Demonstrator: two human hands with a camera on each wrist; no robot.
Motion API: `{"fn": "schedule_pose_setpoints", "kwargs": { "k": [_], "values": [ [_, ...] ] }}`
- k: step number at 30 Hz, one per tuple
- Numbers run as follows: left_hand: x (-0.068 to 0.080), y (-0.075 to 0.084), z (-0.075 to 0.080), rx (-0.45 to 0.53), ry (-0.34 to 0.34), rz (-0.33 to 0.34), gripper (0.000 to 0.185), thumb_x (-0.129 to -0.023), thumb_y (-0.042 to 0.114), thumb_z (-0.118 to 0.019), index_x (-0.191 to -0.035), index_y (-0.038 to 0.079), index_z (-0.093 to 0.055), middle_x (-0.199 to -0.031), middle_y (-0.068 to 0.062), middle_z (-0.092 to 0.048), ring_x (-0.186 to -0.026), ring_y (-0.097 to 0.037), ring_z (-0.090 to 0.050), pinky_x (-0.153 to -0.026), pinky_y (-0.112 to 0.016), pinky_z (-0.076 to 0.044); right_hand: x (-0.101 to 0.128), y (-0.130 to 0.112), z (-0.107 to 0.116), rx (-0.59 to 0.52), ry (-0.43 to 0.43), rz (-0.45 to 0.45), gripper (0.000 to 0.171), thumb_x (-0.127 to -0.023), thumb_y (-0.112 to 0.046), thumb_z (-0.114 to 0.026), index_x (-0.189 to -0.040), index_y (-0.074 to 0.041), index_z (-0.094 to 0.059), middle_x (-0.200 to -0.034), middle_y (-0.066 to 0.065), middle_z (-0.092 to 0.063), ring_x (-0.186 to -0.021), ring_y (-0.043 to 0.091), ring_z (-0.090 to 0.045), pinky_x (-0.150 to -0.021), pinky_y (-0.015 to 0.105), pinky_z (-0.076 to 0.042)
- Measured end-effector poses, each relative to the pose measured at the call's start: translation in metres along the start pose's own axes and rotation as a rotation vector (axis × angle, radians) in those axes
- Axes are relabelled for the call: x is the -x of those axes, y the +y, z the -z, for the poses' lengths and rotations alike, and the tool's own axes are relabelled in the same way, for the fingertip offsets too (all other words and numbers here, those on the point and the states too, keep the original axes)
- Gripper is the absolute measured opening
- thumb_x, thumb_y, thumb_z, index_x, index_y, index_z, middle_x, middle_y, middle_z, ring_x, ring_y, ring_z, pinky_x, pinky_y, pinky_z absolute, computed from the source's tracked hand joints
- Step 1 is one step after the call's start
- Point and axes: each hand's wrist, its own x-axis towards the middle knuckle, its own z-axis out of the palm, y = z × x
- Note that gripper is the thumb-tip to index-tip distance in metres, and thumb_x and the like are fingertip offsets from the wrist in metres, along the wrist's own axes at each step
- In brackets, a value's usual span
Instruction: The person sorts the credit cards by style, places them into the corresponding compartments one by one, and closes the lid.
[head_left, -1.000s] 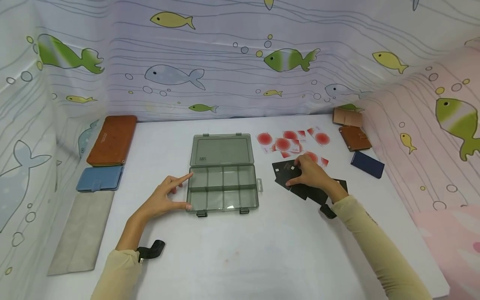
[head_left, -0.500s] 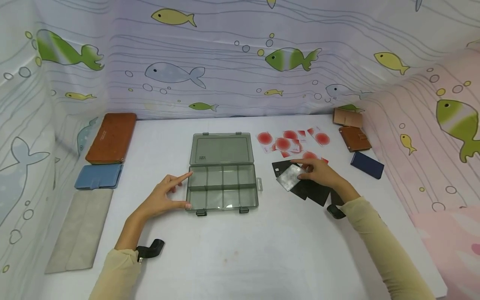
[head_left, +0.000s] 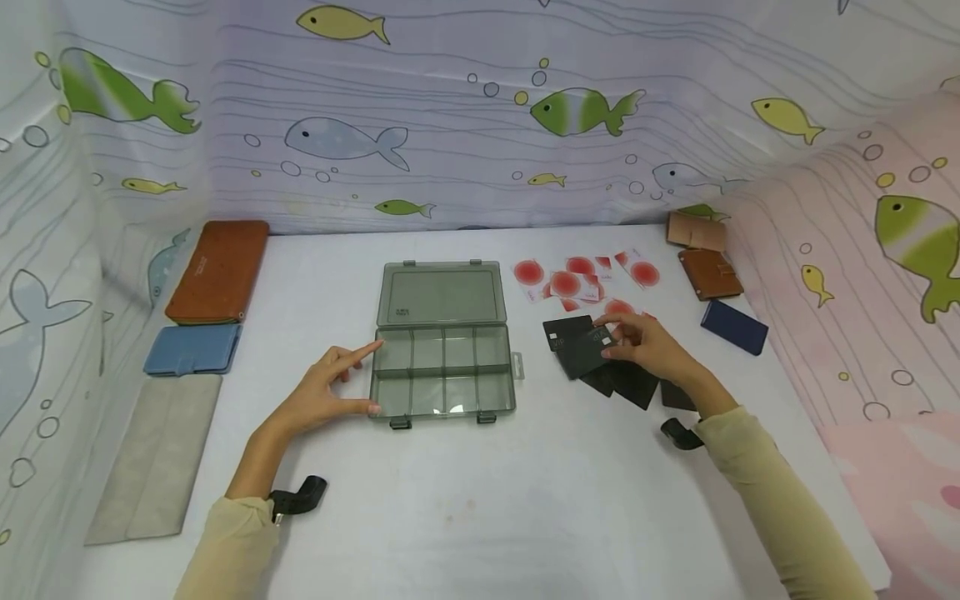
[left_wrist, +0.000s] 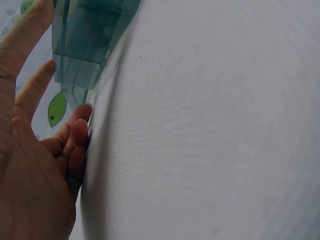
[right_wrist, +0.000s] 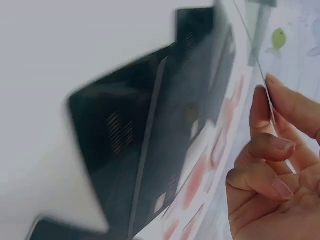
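Observation:
My left hand (head_left: 352,379) rests on the white table with straight fingers, index tip and thumb touching the left end of an open clear grey compartment box (head_left: 442,367); the left wrist view shows the same hand (left_wrist: 35,165) beside the box's corner (left_wrist: 85,40). Right of the box, my right hand (head_left: 617,342) pinches a black card (head_left: 587,350) just above a spread of other black cards (head_left: 626,382). In the right wrist view the held card (right_wrist: 267,95) is edge-on between thumb and fingers (right_wrist: 272,145), over the black cards (right_wrist: 150,140).
Red-and-white cards (head_left: 577,279) lie behind the black ones. Orange-brown (head_left: 219,271), blue (head_left: 193,348) and grey (head_left: 153,458) wallets line the left edge; tan (head_left: 696,232), brown (head_left: 708,275) and navy (head_left: 735,327) ones sit at the right. Fish-print curtains enclose three sides.
My right hand has lifted one black card off the pile and turned it in its fingers. The left hand and the box have stayed put.

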Motion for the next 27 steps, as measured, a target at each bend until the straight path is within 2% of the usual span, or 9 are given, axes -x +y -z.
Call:
{"fn": "schedule_pose_setpoints", "kwargs": {
  "k": [6,12,17,22,27],
  "values": [
    [0.002,-0.001,0.001,-0.004,0.003,0.008,0.095,-0.073,0.030,-0.089,-0.154,0.031,-0.039,-0.107,-0.007,-0.045,-0.085,-0.017,-0.035,-0.075,-0.037,-0.028,-0.007,-0.023,-0.012,-0.080,0.074,0.014,0.044,-0.090,-0.006,-0.071,-0.132,-0.002,-0.057,-0.089,0.007,-0.051,-0.073,0.011,-0.049,-0.067,0.021,-0.046],
    [0.000,0.000,0.002,-0.013,-0.018,0.048,0.100,-0.073,0.035,-0.088,-0.155,0.037,-0.032,-0.110,-0.006,-0.045,-0.086,-0.018,-0.034,-0.075,-0.039,-0.029,-0.021,-0.048,-0.035,-0.206,0.094,0.019,0.047,-0.088,-0.003,-0.073,-0.132,0.003,-0.056,-0.079,-0.001,-0.054,-0.066,0.008,-0.044,-0.063,0.023,-0.042],
    [-0.002,0.000,0.001,-0.014,-0.024,0.055,0.101,-0.073,0.035,-0.089,-0.156,0.037,-0.031,-0.112,-0.008,-0.046,-0.086,-0.019,-0.035,-0.075,-0.039,-0.029,-0.039,-0.069,-0.064,-0.300,0.082,0.035,0.048,-0.086,0.003,-0.072,-0.131,0.005,-0.056,-0.077,-0.003,-0.053,-0.060,0.007,-0.037,-0.058,0.023,-0.036],
    [-0.001,0.000,0.000,-0.004,-0.017,0.056,0.101,-0.072,0.034,-0.089,-0.155,0.036,-0.032,-0.111,-0.008,-0.046,-0.086,-0.020,-0.034,-0.076,-0.039,-0.028,-0.061,-0.092,-0.099,-0.262,0.073,0.046,0.048,-0.083,0.002,-0.076,-0.128,0.002,-0.060,-0.077,0.002,-0.056,-0.056,0.008,-0.029,-0.054,0.023,-0.029],
    [0.000,0.000,0.000,-0.004,0.000,0.048,0.101,-0.071,0.033,-0.090,-0.155,0.036,-0.033,-0.112,-0.007,-0.047,-0.085,-0.019,-0.035,-0.077,-0.039,-0.028,-0.077,-0.115,-0.136,-0.176,0.055,0.048,0.049,-0.082,-0.001,-0.078,-0.128,0.000,-0.061,-0.080,0.003,-0.054,-0.057,0.011,-0.030,-0.056,0.024,-0.030]
  ]
}}
